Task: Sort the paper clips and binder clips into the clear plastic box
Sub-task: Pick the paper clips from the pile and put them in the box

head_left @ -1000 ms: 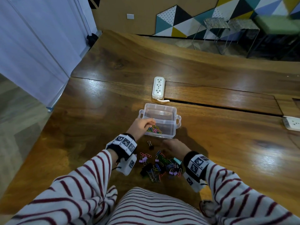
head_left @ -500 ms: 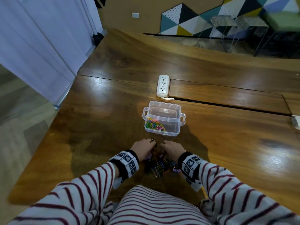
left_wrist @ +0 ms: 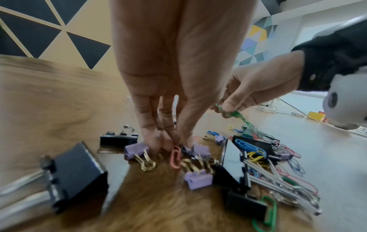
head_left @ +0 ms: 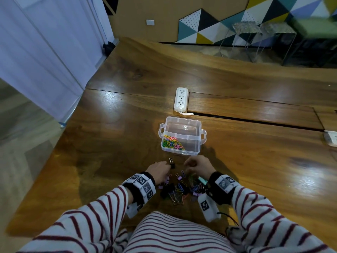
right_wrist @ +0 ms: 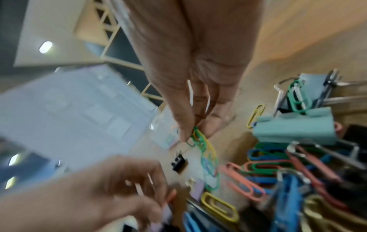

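Note:
The clear plastic box (head_left: 183, 119) stands open on the wooden table with colored paper clips (head_left: 172, 142) in its left half. A mixed pile of paper clips and binder clips (head_left: 182, 189) lies in front of it, between my hands. My left hand (head_left: 160, 170) reaches down into the pile, and its fingertips (left_wrist: 174, 141) pinch the top of a pink paper clip (left_wrist: 175, 157) among purple binder clips (left_wrist: 137, 149). My right hand (head_left: 197, 166) pinches a tangle of green and yellow paper clips (right_wrist: 206, 150) that hangs just above the pile. A small black binder clip (head_left: 171, 164) lies apart, near the box.
A white power strip (head_left: 180, 99) lies just behind the box beside a long slot in the table. Another socket (head_left: 331, 137) sits at the right edge. The table's left edge drops to the floor. Large black binder clips (left_wrist: 77, 175) lie at the pile's left.
My left hand has come back from the box down to the pile and taken the pink clip. My right hand has lifted linked clips from the pile.

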`<move>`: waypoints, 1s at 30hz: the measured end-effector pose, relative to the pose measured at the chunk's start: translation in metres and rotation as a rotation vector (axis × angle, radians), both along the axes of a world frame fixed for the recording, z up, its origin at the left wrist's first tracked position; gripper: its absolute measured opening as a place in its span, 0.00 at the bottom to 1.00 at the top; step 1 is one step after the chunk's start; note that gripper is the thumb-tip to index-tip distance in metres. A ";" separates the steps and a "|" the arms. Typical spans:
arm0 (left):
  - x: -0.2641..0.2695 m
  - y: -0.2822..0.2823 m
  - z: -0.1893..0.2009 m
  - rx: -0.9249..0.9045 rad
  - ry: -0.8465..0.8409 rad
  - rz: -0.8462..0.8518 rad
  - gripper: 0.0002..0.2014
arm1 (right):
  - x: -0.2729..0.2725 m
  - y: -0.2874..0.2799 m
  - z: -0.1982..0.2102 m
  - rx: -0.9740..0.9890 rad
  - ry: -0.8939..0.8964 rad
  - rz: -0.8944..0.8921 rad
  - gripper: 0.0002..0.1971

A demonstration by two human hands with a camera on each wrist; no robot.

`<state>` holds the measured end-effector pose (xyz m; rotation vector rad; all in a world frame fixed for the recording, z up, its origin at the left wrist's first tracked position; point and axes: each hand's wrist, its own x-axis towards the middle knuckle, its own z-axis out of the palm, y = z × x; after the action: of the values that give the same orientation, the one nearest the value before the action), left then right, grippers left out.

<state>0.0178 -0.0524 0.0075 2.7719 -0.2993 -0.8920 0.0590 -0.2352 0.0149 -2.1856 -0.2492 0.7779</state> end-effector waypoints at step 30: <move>0.017 0.008 0.019 -0.717 0.115 0.468 0.07 | 0.014 0.013 0.030 0.578 0.192 -0.330 0.08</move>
<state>0.0350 -0.0447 0.0261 1.9936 0.0533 -0.6480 0.0727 -0.2218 0.0449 -1.5442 -0.0065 0.6254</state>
